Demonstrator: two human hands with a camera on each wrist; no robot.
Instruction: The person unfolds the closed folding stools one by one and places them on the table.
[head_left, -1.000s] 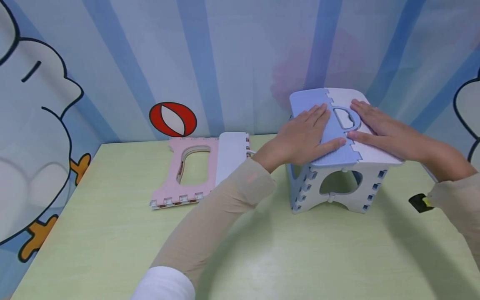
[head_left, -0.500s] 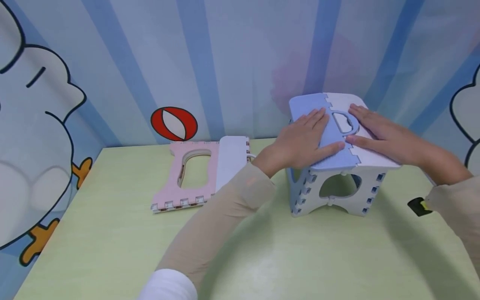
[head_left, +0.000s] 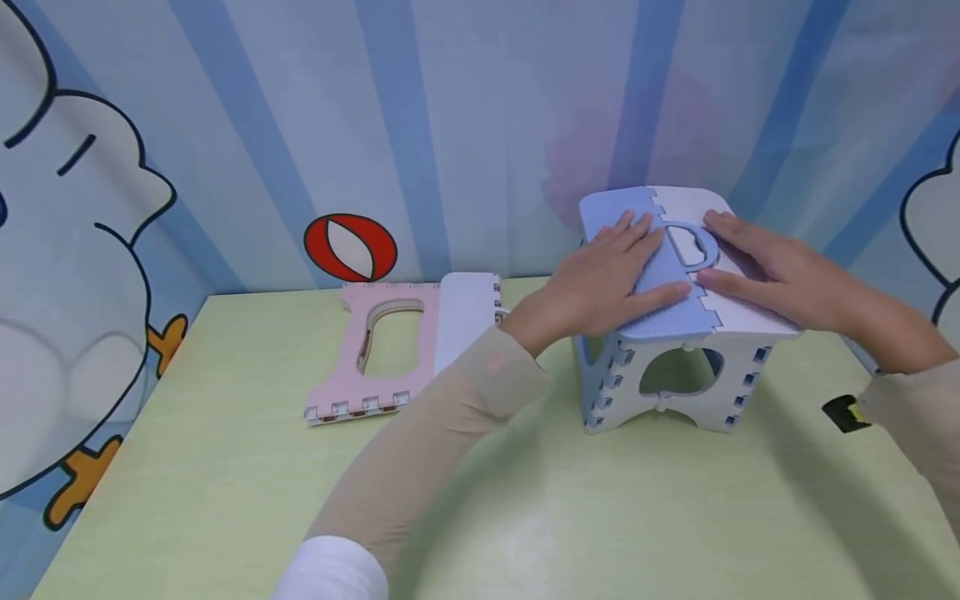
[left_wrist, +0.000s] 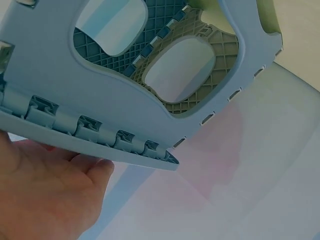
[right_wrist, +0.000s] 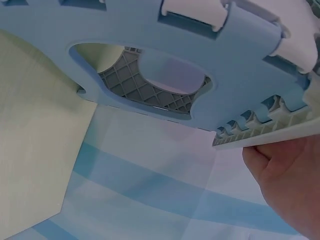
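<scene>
A blue and white folding step stool (head_left: 682, 408) stands unfolded and upright on the right part of the table, its top flat with a blue handle loop (head_left: 703, 247) in the middle. My left hand (head_left: 603, 279) rests palm down on the blue half of the top, fingers straight. On the white half lies my right hand (head_left: 787, 279), also flat with its fingers extended. In the left wrist view the left hand (left_wrist: 50, 190) touches the upper face of the stool's top (left_wrist: 90, 145), and the right wrist view shows the right hand (right_wrist: 295, 180) likewise against it.
A folded pink and white stool (head_left: 382, 387) lies flat at the back middle of the light green table (head_left: 195, 467), partly behind the left forearm. A striped blue backdrop (head_left: 495, 125) with cartoon figures rises directly behind. A small black and yellow item (head_left: 846, 413) hangs at the right sleeve.
The whole scene has shifted slightly down in the head view from a small camera movement. Both hands stay on the stool's top, and the stool stands where it was.
</scene>
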